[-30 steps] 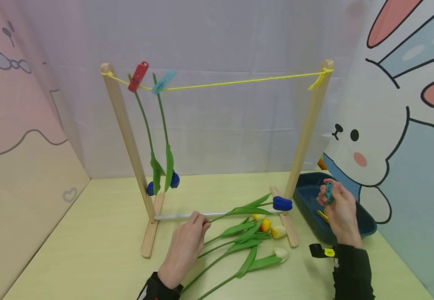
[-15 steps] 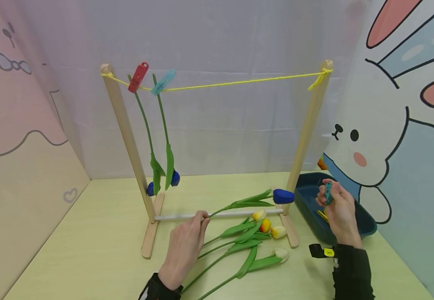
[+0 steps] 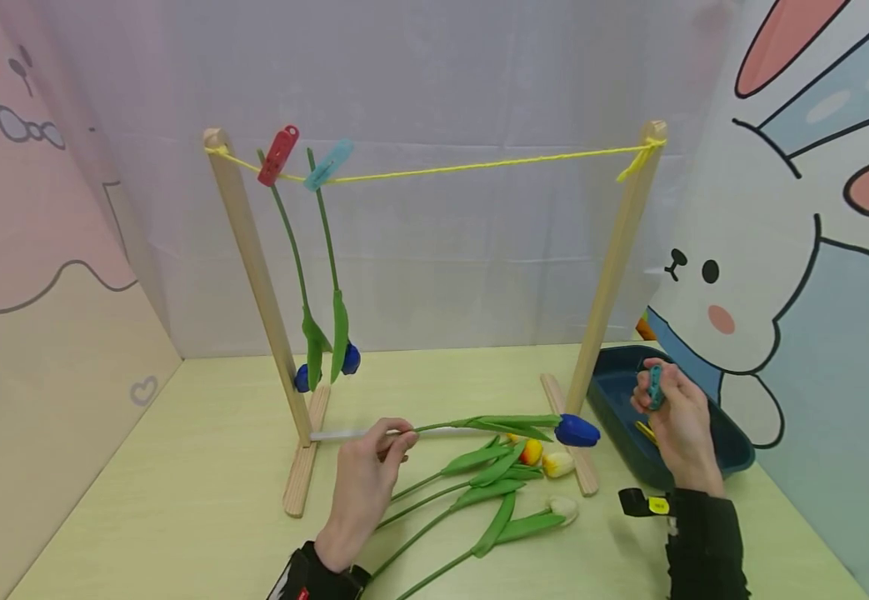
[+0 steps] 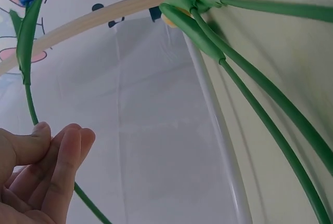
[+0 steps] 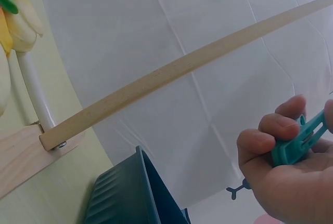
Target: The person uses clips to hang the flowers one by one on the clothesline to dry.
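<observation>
My left hand [image 3: 362,483] pinches the green stem of a blue tulip [image 3: 577,430] between thumb and fingers. In the head view the tulip lies nearly level, its bloom pointing right; the left wrist view shows its stem [image 4: 31,103] running past the fingertips. Over the dark teal basin [image 3: 606,417], my right hand [image 3: 677,429] grips a teal clothespin [image 5: 296,148], its fingers curled round it. Two other blue tulips hang bloom down from a yellow cord [image 3: 471,165], held by a red clothespin [image 3: 278,156] and a light blue clothespin [image 3: 328,165].
The cord is tied between two wooden posts [image 3: 617,250] on flat wooden feet [image 3: 302,479], joined low by a white rod [image 3: 337,435]. Several yellow, orange and white tulips [image 3: 557,464] lie before the frame. Yellow clothespins [image 3: 646,432] are in the basin.
The left hand has risen slightly and shifted left, turning the blue tulip from slanting upward to nearly level, its bloom now lower and farther right. The right hand has barely moved.
</observation>
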`<control>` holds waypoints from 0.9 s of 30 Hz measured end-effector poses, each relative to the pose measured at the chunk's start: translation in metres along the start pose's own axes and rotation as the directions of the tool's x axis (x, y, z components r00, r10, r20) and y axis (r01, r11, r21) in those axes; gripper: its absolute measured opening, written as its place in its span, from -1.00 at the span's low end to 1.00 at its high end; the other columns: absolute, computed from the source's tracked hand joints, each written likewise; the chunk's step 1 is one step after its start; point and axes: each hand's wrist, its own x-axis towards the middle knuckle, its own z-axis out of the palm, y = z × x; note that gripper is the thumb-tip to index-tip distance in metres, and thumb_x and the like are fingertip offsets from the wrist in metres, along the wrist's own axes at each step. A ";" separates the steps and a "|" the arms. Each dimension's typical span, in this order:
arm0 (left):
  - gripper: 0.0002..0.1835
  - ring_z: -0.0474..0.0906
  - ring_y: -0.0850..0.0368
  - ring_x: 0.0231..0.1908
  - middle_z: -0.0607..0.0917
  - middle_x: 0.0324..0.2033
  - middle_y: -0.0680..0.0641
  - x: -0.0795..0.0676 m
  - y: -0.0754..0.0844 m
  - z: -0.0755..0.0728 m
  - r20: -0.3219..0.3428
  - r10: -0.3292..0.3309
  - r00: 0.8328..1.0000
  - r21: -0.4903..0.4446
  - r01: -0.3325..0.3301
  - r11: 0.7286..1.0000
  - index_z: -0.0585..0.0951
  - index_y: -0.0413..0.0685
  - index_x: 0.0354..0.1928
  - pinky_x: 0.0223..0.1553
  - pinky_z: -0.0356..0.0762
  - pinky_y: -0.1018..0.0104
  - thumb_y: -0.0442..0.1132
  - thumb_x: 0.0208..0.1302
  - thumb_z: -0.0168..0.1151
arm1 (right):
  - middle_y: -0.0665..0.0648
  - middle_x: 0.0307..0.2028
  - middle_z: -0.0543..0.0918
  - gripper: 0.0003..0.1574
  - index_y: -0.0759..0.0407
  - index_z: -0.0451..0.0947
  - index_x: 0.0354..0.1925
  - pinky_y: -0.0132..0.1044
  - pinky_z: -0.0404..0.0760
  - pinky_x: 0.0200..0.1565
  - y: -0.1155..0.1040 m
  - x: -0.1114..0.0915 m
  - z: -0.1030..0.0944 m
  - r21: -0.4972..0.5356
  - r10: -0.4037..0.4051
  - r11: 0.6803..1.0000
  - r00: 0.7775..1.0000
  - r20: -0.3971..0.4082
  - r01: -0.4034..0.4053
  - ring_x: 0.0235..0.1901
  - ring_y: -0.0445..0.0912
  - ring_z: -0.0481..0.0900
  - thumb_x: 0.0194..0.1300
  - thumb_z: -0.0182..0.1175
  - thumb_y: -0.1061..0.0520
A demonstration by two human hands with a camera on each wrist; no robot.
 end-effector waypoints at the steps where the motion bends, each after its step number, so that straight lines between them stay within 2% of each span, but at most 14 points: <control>1: -0.93 0.70 0.23 -0.53 0.84 -0.42 -0.08 0.000 0.000 0.000 -0.003 -0.008 1.000 -0.036 0.008 0.999 0.68 -0.14 -0.20 -0.46 0.59 0.54 -0.31 0.32 0.30 | -0.01 -0.38 0.46 -0.53 0.24 0.35 0.06 -0.21 0.16 -0.38 0.000 0.000 0.000 0.003 -0.002 1.000 1.000 0.005 0.002 -0.46 -0.13 0.27 0.56 -0.12 -0.13; 4: -0.92 0.76 0.17 -0.50 0.84 -0.41 -0.13 0.002 -0.001 -0.001 -0.013 -0.021 1.000 -0.128 0.019 0.992 0.69 -0.17 -0.22 -0.38 0.71 0.45 -0.33 0.27 0.34 | -0.01 -0.38 0.46 -0.57 0.20 0.38 0.03 -0.18 0.12 -0.36 0.001 0.000 -0.001 0.004 -0.008 1.000 1.000 0.016 0.008 -0.47 -0.12 0.27 0.57 -0.13 -0.12; 7: -0.91 0.77 0.25 -0.43 0.84 -0.39 -0.12 0.001 -0.003 -0.003 -0.007 -0.024 1.000 -0.190 0.022 0.981 0.68 -0.13 -0.20 -0.30 0.74 0.41 -0.32 0.27 0.35 | -0.01 -0.38 0.46 -0.60 0.16 0.41 0.01 -0.17 0.10 -0.35 0.002 0.001 -0.001 0.002 -0.013 1.000 1.000 0.022 0.013 -0.47 -0.12 0.27 0.57 -0.14 -0.11; 8: -0.89 0.78 0.26 -0.36 0.85 -0.34 -0.10 0.000 -0.016 0.004 -0.013 0.008 1.000 -0.236 -0.011 0.972 0.68 -0.12 -0.16 -0.23 0.74 0.41 -0.29 0.31 0.33 | -0.01 -0.38 0.46 -0.61 0.15 0.41 0.01 -0.17 0.11 -0.35 0.002 0.001 -0.001 0.001 -0.013 1.000 1.000 0.023 0.013 -0.47 -0.12 0.27 0.57 -0.14 -0.11; 11: -0.83 0.78 0.33 -0.29 0.84 -0.29 -0.13 0.000 -0.018 0.002 0.019 -0.034 0.999 -0.317 0.038 0.948 0.67 -0.15 -0.11 -0.13 0.74 0.41 -0.24 0.34 0.31 | -0.01 -0.38 0.46 -0.60 0.15 0.41 0.01 -0.17 0.11 -0.35 0.002 0.001 -0.001 -0.005 -0.012 1.000 1.000 0.025 0.012 -0.46 -0.13 0.27 0.57 -0.13 -0.12; 14: -0.75 0.79 0.30 -0.22 0.83 -0.23 -0.23 0.003 -0.015 -0.002 0.067 -0.144 0.987 -0.425 0.159 0.891 0.66 -0.24 -0.07 -0.05 0.74 0.37 -0.20 0.36 0.31 | -0.01 -0.38 0.46 -0.60 0.14 0.42 0.01 -0.20 0.18 -0.37 0.002 0.000 -0.001 -0.018 -0.005 1.000 1.000 0.022 0.006 -0.46 -0.13 0.28 0.57 -0.12 -0.12; 15: -0.75 0.79 0.32 -0.25 0.82 -0.24 -0.28 0.005 0.000 -0.011 0.094 -0.217 0.972 -0.432 0.236 0.870 0.66 -0.28 -0.09 -0.07 0.75 0.36 -0.23 0.33 0.33 | -0.01 -0.38 0.46 -0.61 0.14 0.42 0.01 -0.21 0.19 -0.38 0.002 0.000 -0.001 -0.022 -0.004 1.000 1.000 0.021 0.004 -0.46 -0.13 0.29 0.57 -0.12 -0.12; 17: -0.73 0.79 0.30 -0.20 0.81 -0.20 -0.31 0.007 0.003 -0.013 0.126 -0.283 0.951 -0.500 0.307 0.810 0.63 -0.35 -0.06 0.00 0.74 0.34 -0.27 0.34 0.32 | -0.01 -0.37 0.46 -0.61 0.14 0.42 0.02 -0.22 0.22 -0.38 0.002 0.000 0.000 -0.031 0.000 1.000 1.000 0.020 0.000 -0.46 -0.13 0.29 0.58 -0.12 -0.11; 19: -0.74 0.79 0.28 -0.18 0.82 -0.20 -0.28 0.009 0.007 -0.015 0.143 -0.330 0.933 -0.567 0.351 0.745 0.61 -0.41 -0.05 0.04 0.73 0.31 -0.33 0.34 0.31 | -0.01 -0.37 0.45 -0.62 0.15 0.41 0.02 -0.25 0.26 -0.39 0.002 0.000 0.000 -0.036 0.005 0.999 1.000 0.020 -0.005 -0.45 -0.13 0.30 0.58 -0.11 -0.11; 21: -0.74 0.79 0.27 -0.16 0.84 -0.22 -0.15 0.010 0.010 -0.017 0.143 -0.340 0.930 -0.616 0.352 0.704 0.59 -0.44 -0.06 0.05 0.72 0.31 -0.36 0.33 0.30 | -0.01 -0.36 0.45 -0.63 0.15 0.41 0.02 -0.28 0.29 -0.39 0.002 0.000 0.000 -0.044 0.012 0.999 1.000 0.022 -0.011 -0.45 -0.14 0.30 0.58 -0.12 -0.10; 23: -0.75 0.79 0.25 -0.16 0.85 -0.24 -0.04 0.010 0.013 -0.019 0.129 -0.332 0.935 -0.654 0.332 0.680 0.58 -0.44 -0.07 0.04 0.73 0.30 -0.36 0.34 0.30 | -0.02 -0.35 0.46 -0.63 0.14 0.41 0.02 -0.31 0.34 -0.38 0.002 0.000 0.001 -0.054 0.019 0.998 0.999 0.027 -0.017 -0.44 -0.14 0.32 0.59 -0.12 -0.10; 25: -0.73 0.80 0.20 -0.14 0.85 -0.23 -0.02 0.010 0.012 -0.019 0.111 -0.304 0.946 -0.673 0.296 0.678 0.57 -0.44 -0.06 0.02 0.73 0.28 -0.33 0.35 0.31 | -0.02 -0.36 0.47 -0.64 0.13 0.41 0.02 -0.34 0.38 -0.37 0.001 0.000 0.001 -0.060 0.025 0.998 0.999 0.038 -0.022 -0.44 -0.15 0.32 0.59 -0.12 -0.09; 27: -0.71 0.80 0.10 -0.10 0.84 -0.18 -0.13 0.009 0.002 -0.017 0.096 -0.269 0.958 -0.682 0.260 0.684 0.56 -0.43 -0.02 0.03 0.74 0.21 -0.31 0.37 0.29 | -0.02 -0.37 0.48 -0.64 0.13 0.43 0.02 -0.34 0.39 -0.37 0.001 0.000 0.001 -0.064 0.029 0.998 0.998 0.051 -0.025 -0.44 -0.15 0.33 0.60 -0.12 -0.09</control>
